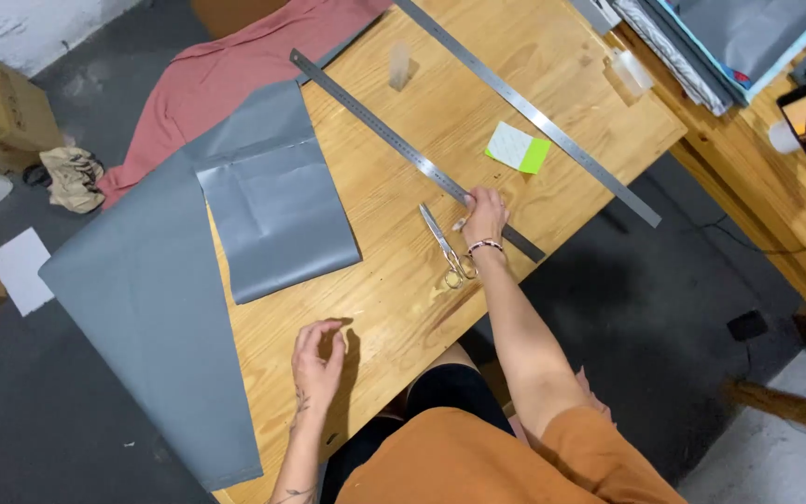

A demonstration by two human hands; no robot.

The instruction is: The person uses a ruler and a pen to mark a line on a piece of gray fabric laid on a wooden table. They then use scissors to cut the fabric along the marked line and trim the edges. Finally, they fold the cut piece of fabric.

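while right hand [483,214] presses ruler [403,145], scissors [446,248] lie beside.

On the table [403,308] before us, fabric [272,215] lies left and scissors [447,247] right of it. Our right hand [484,217] rests on a ruler [403,145]; a longer ruler [529,112] lies beyond.

On the bench [394,308]: 2 steel rulers [403,145] [534,117], 1 pair of scissors [445,247], 1 grey fabric sheet [235,243], 1 green-white card [518,147], 2 small clear containers [400,65] [631,72].
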